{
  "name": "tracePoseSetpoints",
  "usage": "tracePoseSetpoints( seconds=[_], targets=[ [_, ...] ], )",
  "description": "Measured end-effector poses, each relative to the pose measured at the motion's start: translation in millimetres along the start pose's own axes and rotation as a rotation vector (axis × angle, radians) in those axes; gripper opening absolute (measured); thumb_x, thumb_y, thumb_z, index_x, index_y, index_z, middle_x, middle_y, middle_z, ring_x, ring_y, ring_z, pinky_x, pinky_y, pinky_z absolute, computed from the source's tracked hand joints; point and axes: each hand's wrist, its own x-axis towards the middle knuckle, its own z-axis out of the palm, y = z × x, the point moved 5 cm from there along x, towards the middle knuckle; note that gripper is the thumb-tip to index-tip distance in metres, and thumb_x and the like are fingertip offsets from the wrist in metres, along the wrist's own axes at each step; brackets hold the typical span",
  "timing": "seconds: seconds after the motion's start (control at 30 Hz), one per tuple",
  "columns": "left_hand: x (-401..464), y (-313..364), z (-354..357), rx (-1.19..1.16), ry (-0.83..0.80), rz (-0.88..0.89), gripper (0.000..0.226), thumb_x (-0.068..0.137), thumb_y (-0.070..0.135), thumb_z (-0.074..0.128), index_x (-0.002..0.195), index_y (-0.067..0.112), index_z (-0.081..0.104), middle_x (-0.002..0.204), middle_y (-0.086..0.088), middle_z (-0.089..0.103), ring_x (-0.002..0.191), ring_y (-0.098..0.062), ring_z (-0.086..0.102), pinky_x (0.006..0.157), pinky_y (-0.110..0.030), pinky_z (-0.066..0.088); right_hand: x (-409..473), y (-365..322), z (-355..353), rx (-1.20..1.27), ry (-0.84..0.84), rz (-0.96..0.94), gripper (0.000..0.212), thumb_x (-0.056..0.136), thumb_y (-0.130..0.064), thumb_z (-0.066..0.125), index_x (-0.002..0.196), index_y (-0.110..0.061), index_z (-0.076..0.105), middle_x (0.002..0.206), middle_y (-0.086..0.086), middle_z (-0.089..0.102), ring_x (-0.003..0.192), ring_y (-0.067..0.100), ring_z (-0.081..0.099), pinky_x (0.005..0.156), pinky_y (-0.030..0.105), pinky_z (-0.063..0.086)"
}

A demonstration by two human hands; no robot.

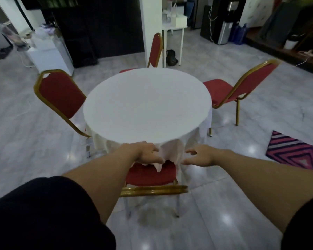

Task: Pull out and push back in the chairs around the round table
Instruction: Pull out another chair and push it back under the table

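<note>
Reaching over near chair [150, 175], left hand [145, 153], right hand [200, 156], grip unclosed, chair below

Round table [146, 103] centre; chairs [60, 94] left, right, behind, front.

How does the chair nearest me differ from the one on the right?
The near chair is tucked in, seat under the tablecloth; the right chair stands pulled out, seat clear of the table. The near chair's back faces me; the right chair shows side-on. Both are red with gold frames.
</note>
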Motion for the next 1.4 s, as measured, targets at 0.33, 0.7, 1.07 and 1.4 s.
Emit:
tracePoseSetpoints(
  seconds=[0.33,0.7,1.07,1.4],
  targets=[
    [60,109,-96,0.066,0.259,0.034,0.081,0.093,0.074,0.034,0.163,0.033,0.032,0.169,-0.002,0.037,0.153,-0.031,0.034,0.121,-0.052,0.030,-15,88,-126,0.019,0.287,0.091,0.097,0.089,-0.084,0.046,0.160,-0.019,0.040,0.167,0.008,0.039,0.150,0.031,0.040,0.120,0.049,0.035],
    [148,237,-205,0.143,0.337,0.229,0.075,0.102,0.068,0.034,0.164,0.026,0.032,0.171,-0.005,0.032,0.154,-0.032,0.032,0.121,-0.049,0.027,-14,176,-248,0.030,0.405,0.235,0.089,0.096,-0.079,0.037,0.162,-0.019,0.036,0.169,0.009,0.036,0.152,0.032,0.036,0.122,0.049,0.031],
    [241,313,-262,0.110,0.347,0.247,0.077,0.100,0.071,0.035,0.158,0.022,0.043,0.162,-0.012,0.047,0.143,-0.037,0.048,0.113,-0.052,0.039,25,264,-342,0.045,0.445,0.244,0.091,0.093,-0.081,0.042,0.162,-0.022,0.034,0.168,0.010,0.037,0.149,0.033,0.041,0.117,0.047,0.037],
    [334,415,-320,0.031,0.355,0.173,0.104,0.077,0.084,0.028,0.161,0.024,0.039,0.164,-0.011,0.045,0.145,-0.037,0.045,0.115,-0.055,0.039,59,382,-448,0.022,0.421,0.187,0.096,0.091,-0.083,0.043,0.162,-0.019,0.034,0.167,0.010,0.038,0.150,0.033,0.039,0.120,0.048,0.035]
  ],
)
